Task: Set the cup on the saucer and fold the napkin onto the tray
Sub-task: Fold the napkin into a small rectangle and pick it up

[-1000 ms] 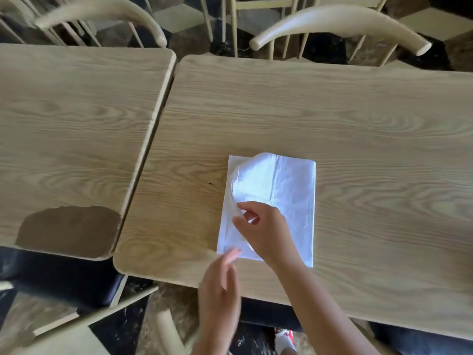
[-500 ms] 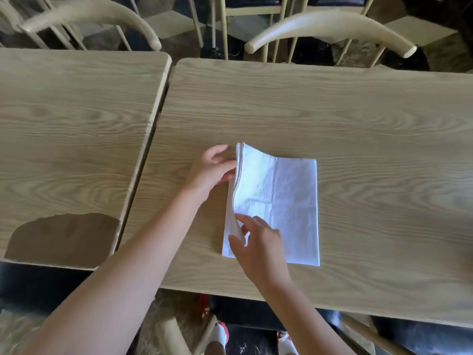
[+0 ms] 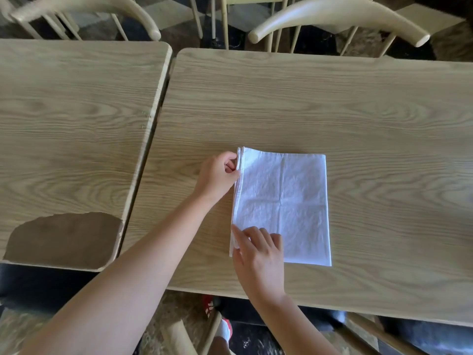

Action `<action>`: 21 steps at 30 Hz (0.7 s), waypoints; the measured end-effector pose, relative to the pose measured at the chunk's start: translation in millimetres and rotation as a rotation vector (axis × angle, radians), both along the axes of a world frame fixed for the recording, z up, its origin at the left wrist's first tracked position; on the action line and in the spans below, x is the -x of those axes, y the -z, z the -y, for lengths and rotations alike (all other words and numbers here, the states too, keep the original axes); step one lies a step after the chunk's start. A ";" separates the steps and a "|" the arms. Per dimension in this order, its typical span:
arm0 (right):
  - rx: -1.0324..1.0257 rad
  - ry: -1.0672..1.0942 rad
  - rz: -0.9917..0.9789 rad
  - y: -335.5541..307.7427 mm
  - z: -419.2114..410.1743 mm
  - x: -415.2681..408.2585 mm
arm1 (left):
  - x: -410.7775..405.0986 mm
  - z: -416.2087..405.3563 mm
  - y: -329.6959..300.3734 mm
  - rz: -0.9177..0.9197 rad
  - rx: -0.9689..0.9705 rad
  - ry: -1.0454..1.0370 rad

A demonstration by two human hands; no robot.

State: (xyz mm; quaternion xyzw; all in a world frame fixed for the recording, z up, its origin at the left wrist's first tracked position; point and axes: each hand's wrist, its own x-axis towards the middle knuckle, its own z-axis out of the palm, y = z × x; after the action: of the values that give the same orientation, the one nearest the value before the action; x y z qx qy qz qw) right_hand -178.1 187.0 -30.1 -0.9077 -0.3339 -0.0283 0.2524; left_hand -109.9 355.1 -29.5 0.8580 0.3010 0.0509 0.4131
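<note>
Folding the napkin [image 3: 281, 203] is the step we are judging to be in hand, not the cup part: the white napkin is lying flat on the right-hand table [image 3: 358, 111], near its front edge, as a folded rectangle with the stacked layer edges along its left side. We are seeing the left hand [image 3: 217, 175] curling shut on those layers at the far left corner, thumb and fingers pinching the edge, and it is touching the cloth there. We are seeing the right hand [image 3: 258, 254] pressing down on the near left corner with its fingers [image 3: 252, 233] spread flat on top, so it is pinning rather than gripping; whether the thumb is tucking under the edge we cannot tell. Next move, as we are reading it, is calling for lining up the loose edges, creasing or folding again, then carrying the napkin off to a tray. Cup, saucer and tray are not showing anywhere, so we are guessing most of the task is remaining. Counting: one napkin, two hands, two tables, with the left table [image 3: 76, 111] sitting just beside the right one, a narrow gap between them, and a chipped brown patch [image 3: 64, 239] at its near corner; two curved chair backs [image 3: 337, 14] behind the tables; zero cups, zero saucers, zero trays.
</note>
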 end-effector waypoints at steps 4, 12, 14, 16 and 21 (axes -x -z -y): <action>-0.007 -0.043 0.000 6.5 1.1 5.0 | 3.2 5.4 -3.2 0.032 -0.038 0.010; -0.181 -0.074 -0.066 -7.2 16.1 -21.5 | 2.7 20.4 -8.0 0.181 -0.360 0.015; -0.132 0.062 -0.042 -8.3 17.6 -56.2 | -0.7 31.1 -4.9 0.150 -0.531 0.153; 0.057 0.145 -0.088 -2.9 16.1 -94.8 | -1.8 46.2 5.3 0.061 -0.606 0.349; 0.360 0.033 -0.115 28.0 29.6 -143.6 | -0.1 59.0 29.7 -0.119 -0.762 0.472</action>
State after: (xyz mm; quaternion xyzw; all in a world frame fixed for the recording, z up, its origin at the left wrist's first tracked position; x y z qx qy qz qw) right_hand -34.6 157.4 -58.0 -0.9437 -0.3038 0.0797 0.1038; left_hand -109.8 296.2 -59.2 0.9955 0.0800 0.0129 0.0499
